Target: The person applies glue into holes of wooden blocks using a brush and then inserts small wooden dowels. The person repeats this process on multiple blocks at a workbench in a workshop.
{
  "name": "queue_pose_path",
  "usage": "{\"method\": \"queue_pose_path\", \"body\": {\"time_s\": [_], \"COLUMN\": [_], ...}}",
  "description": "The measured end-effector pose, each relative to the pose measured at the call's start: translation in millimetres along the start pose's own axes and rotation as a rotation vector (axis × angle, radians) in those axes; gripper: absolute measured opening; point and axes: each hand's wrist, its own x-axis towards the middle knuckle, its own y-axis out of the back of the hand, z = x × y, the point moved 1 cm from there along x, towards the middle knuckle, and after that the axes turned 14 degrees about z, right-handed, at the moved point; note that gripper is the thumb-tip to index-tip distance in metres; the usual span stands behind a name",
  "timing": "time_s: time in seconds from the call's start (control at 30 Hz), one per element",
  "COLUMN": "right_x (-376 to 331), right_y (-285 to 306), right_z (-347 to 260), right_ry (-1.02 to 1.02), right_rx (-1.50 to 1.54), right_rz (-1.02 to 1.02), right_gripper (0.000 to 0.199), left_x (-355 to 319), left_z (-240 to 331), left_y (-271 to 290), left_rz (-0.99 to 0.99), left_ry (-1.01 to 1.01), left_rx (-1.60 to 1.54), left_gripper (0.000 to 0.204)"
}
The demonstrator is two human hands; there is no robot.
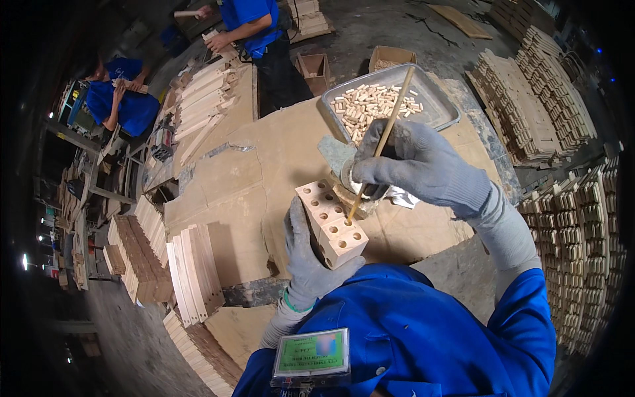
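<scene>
In a grey knit glove, my left hand [306,255] is wrapped round a pale wooden block [331,225] with rows of round holes in its upper face. My right hand [420,162], gloved too, pinches a thin wooden stick [390,122] that slants down to the block. The stick's lower tip is at one of the holes; how deep it reaches cannot be made out. Just under the right hand are a small container [350,178], partly hidden by the fingers, and a white cloth [402,197]. Beyond them a grey metal tray [444,109] holds a heap of short wooden dowels [374,104].
Brown cardboard [231,182] covers the table. Wooden strips [195,271] are stacked at its left edge, with more pieces [205,109] farther back. Tall stacks of slats [529,99] stand on the right. Two people in blue [254,26] work at the far left. Cardboard boxes [314,69] sit behind the tray.
</scene>
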Motion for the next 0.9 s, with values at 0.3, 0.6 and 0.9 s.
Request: {"method": "queue_pose_path", "body": {"time_s": [0.3, 0.6, 0.9], "right_x": [9, 35, 42], "right_y": [0, -10, -33], "right_z": [-1, -20, -21], "right_ry": [0.287, 0.095, 0.131], "right_rx": [-0.158, 0.124, -0.048], "right_rz": [-0.072, 0.108, -0.015], "right_gripper": [0.033, 0.023, 0.027], "left_x": [1, -6, -11], "left_z": [0, -4, -4], "left_y": [2, 6, 5], "left_rz": [0.017, -0.008, 0.017], "left_ry": [-0.005, -0.080, -0.073], "left_rx": [0.037, 0.107, 0.119], "left_gripper": [0.116, 0.116, 0.117]}}
